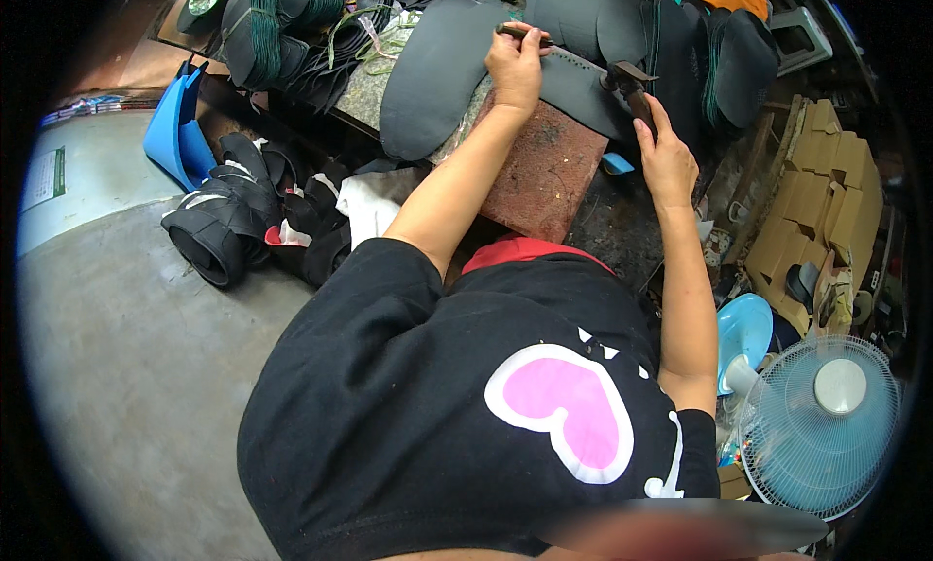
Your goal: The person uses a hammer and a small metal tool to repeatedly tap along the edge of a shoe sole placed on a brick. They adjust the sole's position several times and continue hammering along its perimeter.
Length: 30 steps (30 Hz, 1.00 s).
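My left hand (515,70) is closed round a dark, slim hand tool (509,30), held nearly flat above a dark grey sole-shaped sheet (580,92). A row of small holes runs along that sheet's edge. The fingers hide part of the tool, and I cannot make out its tip. My right hand (667,157) grips the handle of a hammer (637,87), its metal head raised over the right end of the sheet. Beneath the sheet sits a reddish-brown block (549,162). A larger grey sole-shaped sheet (428,85) lies to the left of my left hand.
Bundles of dark soles (251,36) tied with green cord stand at the far left, with more stacks (739,65) at the far right. Black strips (233,211) lie heaped by my left arm. A blue fan (816,425) and cardboard pieces (816,192) are on the right.
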Each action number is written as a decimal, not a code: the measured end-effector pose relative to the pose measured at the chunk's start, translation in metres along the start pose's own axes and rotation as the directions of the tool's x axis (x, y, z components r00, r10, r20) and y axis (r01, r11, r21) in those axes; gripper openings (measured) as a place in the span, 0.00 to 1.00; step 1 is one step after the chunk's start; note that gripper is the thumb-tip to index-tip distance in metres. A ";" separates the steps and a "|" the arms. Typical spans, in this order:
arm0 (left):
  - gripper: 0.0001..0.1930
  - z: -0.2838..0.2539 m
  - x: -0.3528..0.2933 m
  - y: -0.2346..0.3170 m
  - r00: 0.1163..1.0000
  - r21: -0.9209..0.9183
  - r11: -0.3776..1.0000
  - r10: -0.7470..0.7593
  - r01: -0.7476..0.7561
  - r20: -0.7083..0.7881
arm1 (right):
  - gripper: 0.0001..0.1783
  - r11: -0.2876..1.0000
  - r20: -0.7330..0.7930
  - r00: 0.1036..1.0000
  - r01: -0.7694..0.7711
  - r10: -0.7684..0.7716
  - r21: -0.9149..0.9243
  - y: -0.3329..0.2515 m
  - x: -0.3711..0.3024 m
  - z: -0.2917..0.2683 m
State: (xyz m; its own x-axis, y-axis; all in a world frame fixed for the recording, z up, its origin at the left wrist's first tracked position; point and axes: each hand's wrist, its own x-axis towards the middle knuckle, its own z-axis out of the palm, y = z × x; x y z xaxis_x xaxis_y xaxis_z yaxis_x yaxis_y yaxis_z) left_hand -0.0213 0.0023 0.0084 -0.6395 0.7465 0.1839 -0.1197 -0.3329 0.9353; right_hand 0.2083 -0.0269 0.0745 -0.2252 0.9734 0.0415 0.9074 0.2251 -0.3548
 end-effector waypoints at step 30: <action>0.05 -0.005 0.004 -0.006 0.997 0.128 0.991 -0.043 0.034 0.067 | 0.24 0.999 0.033 0.998 -0.045 0.045 -0.004 0.000 0.010 -0.006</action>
State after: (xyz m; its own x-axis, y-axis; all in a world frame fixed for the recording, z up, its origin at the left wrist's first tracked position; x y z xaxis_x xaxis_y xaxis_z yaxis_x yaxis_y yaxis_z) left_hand -0.0269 0.0040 0.0024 -0.5811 0.7973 0.1634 -0.0436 -0.2310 0.9720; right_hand 0.2079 -0.0171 0.0804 -0.1955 0.9807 -0.0060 0.9182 0.1809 -0.3525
